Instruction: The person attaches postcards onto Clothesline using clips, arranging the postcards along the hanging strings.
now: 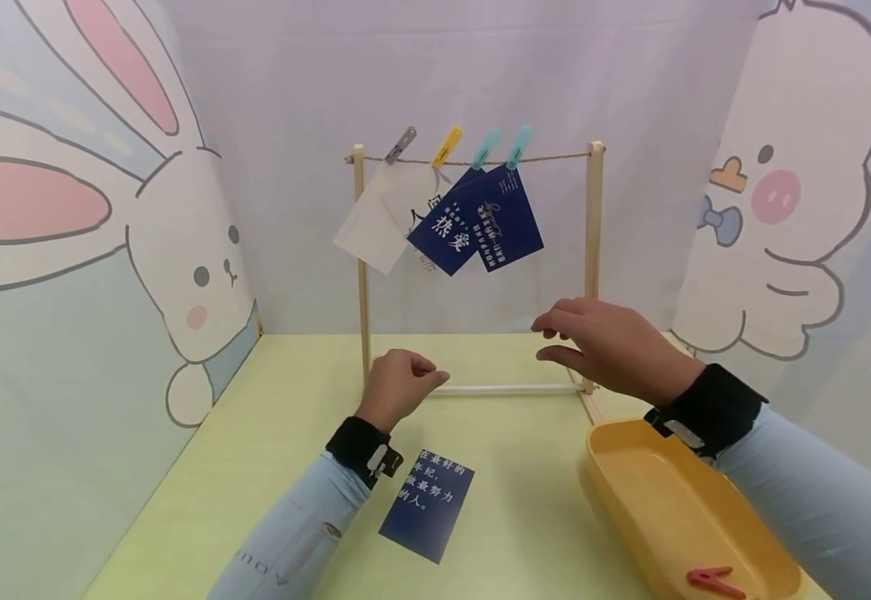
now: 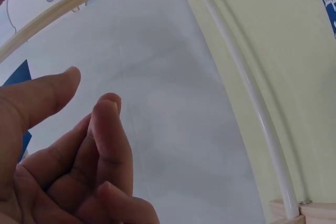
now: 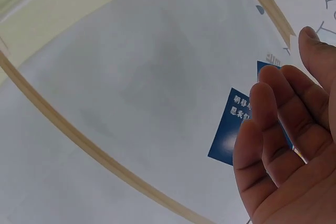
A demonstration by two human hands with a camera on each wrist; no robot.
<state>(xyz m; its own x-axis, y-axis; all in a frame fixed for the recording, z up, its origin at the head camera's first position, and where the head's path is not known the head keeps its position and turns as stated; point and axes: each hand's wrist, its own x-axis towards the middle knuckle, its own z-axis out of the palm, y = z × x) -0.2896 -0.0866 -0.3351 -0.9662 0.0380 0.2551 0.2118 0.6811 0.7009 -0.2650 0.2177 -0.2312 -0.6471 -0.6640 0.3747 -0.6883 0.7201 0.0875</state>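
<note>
Nothing is held in my left hand, which hovers over the table with loosely bent fingers; in the left wrist view its thumb and fingertips stand apart. My right hand is raised near the right post, its fingers loosely bent and empty. Above the hands, a twine line carries overlapping cards: a white card, another pale one partly hidden, and dark blue cards with white writing. A grey clothespin, a yellow clothespin and two teal clothespins sit along the line. Below my left hand lies a loose blue card.
The wooden frame stands at the back of the table, with a white rod across its base. At the right, under my forearm, is a yellow basin with a red clothespin in it. Cartoon-printed curtains enclose the sides.
</note>
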